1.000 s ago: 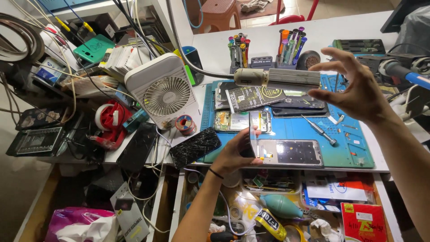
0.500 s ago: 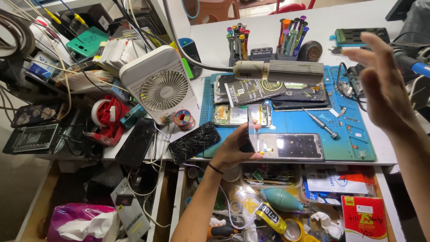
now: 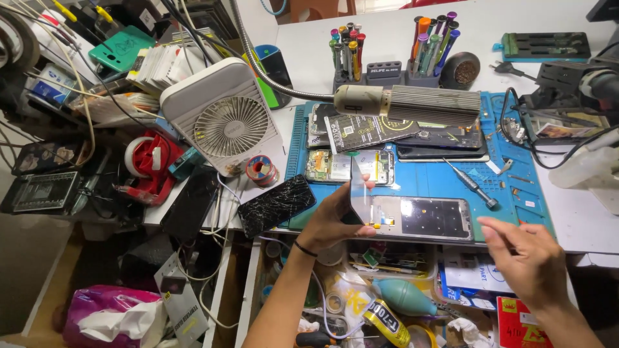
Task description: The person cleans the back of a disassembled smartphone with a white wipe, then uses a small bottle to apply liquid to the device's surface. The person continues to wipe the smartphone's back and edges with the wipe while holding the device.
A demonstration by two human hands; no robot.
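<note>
Head view, looking down at a cluttered desk (image 3: 574,219). The left hand (image 3: 335,219) gripped a thin glass sheet (image 3: 358,187) by its near edge, thumb on one face and fingers behind, holding it upright over the near edge of the blue mat (image 3: 438,180); grip and place matched the frame half a second earlier. Just right of the sheet, a phone frame (image 3: 422,219) lay flat on the mat, apparently untouched by either hand. The right hand (image 3: 525,258) had changed most: earlier it was raised at the far right, level with the lamp head (image 3: 409,103), fingers spread; now it had dropped to the near right, over the desk's near edge and the open drawer (image 3: 464,277), open and empty, fingers loosely extended toward the phone frame. Its withdrawal uncovered the cables (image 3: 516,122) at the mat's right end. Unmoved on the mat were a screwdriver (image 3: 474,183), right of centre, and several phones (image 3: 348,166) at the far side. A cracked phone (image 3: 277,206) lay off the mat's left corner, near a white fan (image 3: 222,116).
</note>
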